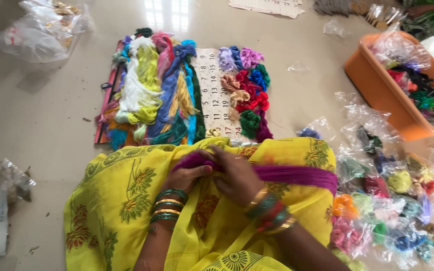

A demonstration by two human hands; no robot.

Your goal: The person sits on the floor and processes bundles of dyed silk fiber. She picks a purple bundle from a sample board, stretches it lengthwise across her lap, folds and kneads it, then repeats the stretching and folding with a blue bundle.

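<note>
Magenta thread skein (297,174) — pinched by left hand (189,173), right hand (237,178).

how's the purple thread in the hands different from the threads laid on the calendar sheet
The purple thread is a single colour, stretched in one long band across the yellow cloth, and gripped by the left hand and right hand. The threads on the calendar sheet come in many colours: long loose hanks on its left, small knotted bundles on its right, none of them touched. Both look like soft thread skeins.
</note>
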